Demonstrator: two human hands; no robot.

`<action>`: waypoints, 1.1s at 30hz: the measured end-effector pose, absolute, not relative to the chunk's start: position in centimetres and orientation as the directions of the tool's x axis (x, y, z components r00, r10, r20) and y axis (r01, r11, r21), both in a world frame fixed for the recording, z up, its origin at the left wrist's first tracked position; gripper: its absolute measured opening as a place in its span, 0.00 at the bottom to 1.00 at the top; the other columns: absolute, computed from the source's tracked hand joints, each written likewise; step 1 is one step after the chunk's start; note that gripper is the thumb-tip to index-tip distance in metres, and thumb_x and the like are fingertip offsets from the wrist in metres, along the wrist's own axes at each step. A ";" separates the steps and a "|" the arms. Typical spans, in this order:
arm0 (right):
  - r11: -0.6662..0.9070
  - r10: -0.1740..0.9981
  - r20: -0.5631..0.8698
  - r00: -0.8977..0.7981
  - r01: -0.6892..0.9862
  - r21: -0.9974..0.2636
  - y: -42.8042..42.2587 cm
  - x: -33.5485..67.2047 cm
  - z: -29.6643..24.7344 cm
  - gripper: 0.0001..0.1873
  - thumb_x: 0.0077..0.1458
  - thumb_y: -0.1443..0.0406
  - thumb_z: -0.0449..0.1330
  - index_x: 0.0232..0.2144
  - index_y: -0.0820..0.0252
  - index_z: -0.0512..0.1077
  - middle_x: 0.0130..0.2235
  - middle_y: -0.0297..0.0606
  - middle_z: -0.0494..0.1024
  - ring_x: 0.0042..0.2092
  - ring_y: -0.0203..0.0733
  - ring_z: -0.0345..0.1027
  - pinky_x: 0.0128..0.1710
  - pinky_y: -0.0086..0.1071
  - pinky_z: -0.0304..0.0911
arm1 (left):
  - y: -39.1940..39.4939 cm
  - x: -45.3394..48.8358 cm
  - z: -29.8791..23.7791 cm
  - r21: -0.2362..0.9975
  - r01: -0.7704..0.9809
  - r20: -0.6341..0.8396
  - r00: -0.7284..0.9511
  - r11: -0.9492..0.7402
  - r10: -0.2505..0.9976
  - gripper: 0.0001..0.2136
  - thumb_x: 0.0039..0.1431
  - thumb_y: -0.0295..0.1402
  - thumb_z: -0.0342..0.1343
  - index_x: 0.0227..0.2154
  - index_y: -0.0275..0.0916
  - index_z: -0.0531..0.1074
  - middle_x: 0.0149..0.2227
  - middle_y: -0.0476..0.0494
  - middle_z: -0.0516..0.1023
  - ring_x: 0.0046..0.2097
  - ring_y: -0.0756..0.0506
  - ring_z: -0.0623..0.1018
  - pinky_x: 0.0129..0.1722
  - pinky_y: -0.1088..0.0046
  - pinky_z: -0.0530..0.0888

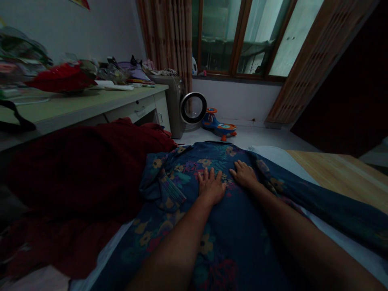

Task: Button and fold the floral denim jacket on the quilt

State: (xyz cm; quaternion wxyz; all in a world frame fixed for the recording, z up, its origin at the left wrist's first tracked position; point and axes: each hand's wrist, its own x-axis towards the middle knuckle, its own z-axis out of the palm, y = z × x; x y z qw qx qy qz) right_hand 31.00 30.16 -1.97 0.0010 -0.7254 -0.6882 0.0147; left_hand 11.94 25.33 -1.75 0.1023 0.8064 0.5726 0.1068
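Observation:
A dark blue garment with a flower print [169, 169] lies spread on the bed in front of me. My left hand [211, 185] rests flat on it, palm down, fingers stretched out. My right hand [244, 173] lies flat on the cloth just to its right, fingers also extended. Neither hand holds anything. A folded part of the garment with a striped lining [169, 188] bunches up left of my left hand.
A dark red cloth [79, 173] is heaped on the bed's left side. A cluttered desk [79, 103] stands at the left. A white sheet and bamboo mat [339, 171] show at the right. On the floor beyond stand a round fan [193, 108] and a toy ride-on car [218, 125].

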 end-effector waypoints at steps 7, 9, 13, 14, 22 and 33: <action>-0.253 0.965 -0.064 0.253 0.967 0.008 29.0 31.5 0.3 0.34 0.64 0.53 0.46 0.63 0.71 0.58 0.68 0.56 0.50 0.69 0.58 0.40 0.65 0.48 0.41 | 25.4 11.7 -1.9 0.314 0.892 0.071 0.318 -0.324 0.945 0.28 0.64 0.50 0.43 0.65 0.48 0.57 0.69 0.40 0.53 0.70 0.31 0.48 0.65 0.40 0.44; -0.196 0.979 -0.060 0.194 0.980 -0.035 27.8 29.3 0.6 0.32 0.64 0.54 0.45 0.66 0.64 0.54 0.70 0.49 0.47 0.69 0.58 0.39 0.64 0.52 0.41 | 25.5 11.5 -1.9 0.330 0.890 0.095 0.301 -0.315 0.949 0.26 0.66 0.47 0.40 0.64 0.46 0.58 0.69 0.42 0.56 0.70 0.35 0.51 0.66 0.44 0.46; -0.136 0.989 -0.081 0.126 0.980 -0.143 25.0 25.8 -0.3 0.30 0.65 0.58 0.43 0.67 0.60 0.53 0.69 0.45 0.52 0.68 0.50 0.46 0.64 0.43 0.45 | 25.5 11.2 -1.8 0.371 0.887 0.138 0.241 -0.276 0.961 0.22 0.69 0.36 0.37 0.62 0.43 0.61 0.65 0.46 0.64 0.68 0.42 0.56 0.67 0.54 0.50; -0.124 0.992 -0.054 0.118 0.981 -0.148 24.5 25.4 -0.8 0.29 0.66 0.57 0.43 0.66 0.59 0.54 0.69 0.44 0.52 0.68 0.50 0.45 0.64 0.44 0.44 | 25.6 11.2 -1.8 0.367 0.888 0.145 0.238 -0.276 0.960 0.21 0.68 0.35 0.38 0.61 0.43 0.62 0.65 0.47 0.64 0.67 0.42 0.57 0.67 0.54 0.50; -0.088 0.994 0.053 0.097 0.985 -0.147 23.2 25.2 -2.3 0.30 0.66 0.54 0.43 0.65 0.58 0.57 0.69 0.44 0.52 0.69 0.53 0.42 0.64 0.48 0.40 | 25.7 11.9 -2.2 0.269 0.923 0.180 0.232 -0.274 0.956 0.20 0.65 0.34 0.44 0.58 0.45 0.63 0.63 0.45 0.65 0.66 0.40 0.59 0.65 0.53 0.54; -0.080 0.994 0.056 0.090 0.983 -0.163 23.2 24.9 -2.2 0.32 0.65 0.51 0.43 0.66 0.60 0.57 0.69 0.48 0.51 0.69 0.55 0.41 0.64 0.50 0.37 | 33.8 9.0 2.2 0.019 0.930 0.124 0.363 -0.368 0.924 0.14 0.64 0.33 0.45 0.47 0.42 0.74 0.54 0.39 0.72 0.56 0.39 0.68 0.56 0.59 0.64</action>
